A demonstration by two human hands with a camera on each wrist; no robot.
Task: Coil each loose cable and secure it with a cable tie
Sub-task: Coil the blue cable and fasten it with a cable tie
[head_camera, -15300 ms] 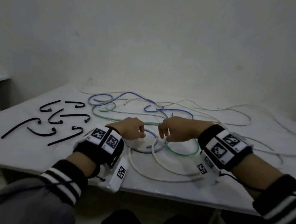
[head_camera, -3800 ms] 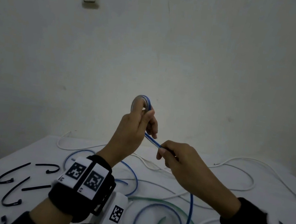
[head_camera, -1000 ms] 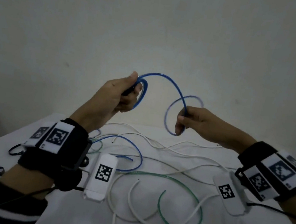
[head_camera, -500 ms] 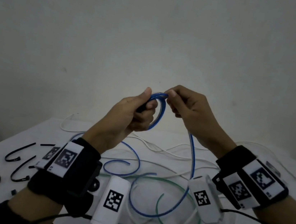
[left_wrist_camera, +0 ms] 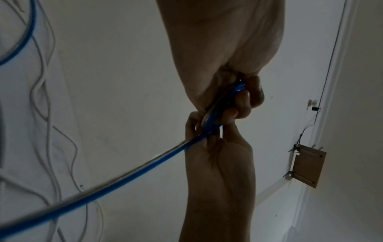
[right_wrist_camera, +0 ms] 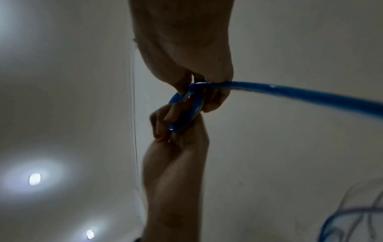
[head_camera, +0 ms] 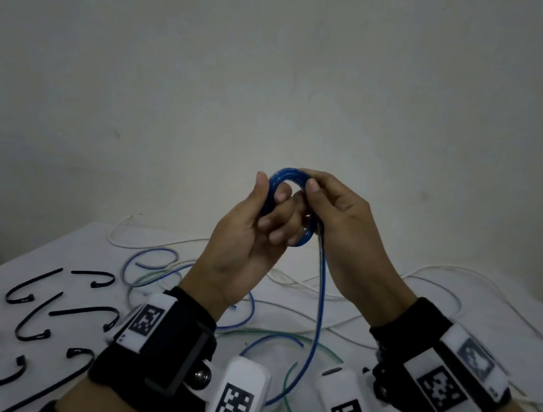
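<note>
A blue cable (head_camera: pixel 303 241) is wound into a small coil held up in front of me, above the table. My left hand (head_camera: pixel 269 202) grips the coil's left side, thumb in front and fingers curled through the ring. My right hand (head_camera: pixel 308 181) pinches the top right of the coil. The cable's loose tail (head_camera: pixel 321 298) hangs down to the table. In the left wrist view the tail (left_wrist_camera: pixel 124 176) runs off to the lower left from both hands. The coil (right_wrist_camera: pixel 186 111) sits between the two hands in the right wrist view. Several black cable ties (head_camera: pixel 32 285) lie at the table's left.
White cables (head_camera: pixel 427 271), a green cable (head_camera: pixel 289 398) and another blue cable (head_camera: pixel 153 256) lie tangled across the middle and right of the white table (head_camera: pixel 68 241). A plain wall stands close behind the table.
My right hand has come in against the left and laid another turn on the coil. The hanging blue loop has become shorter, and both hands sit slightly lower.
</note>
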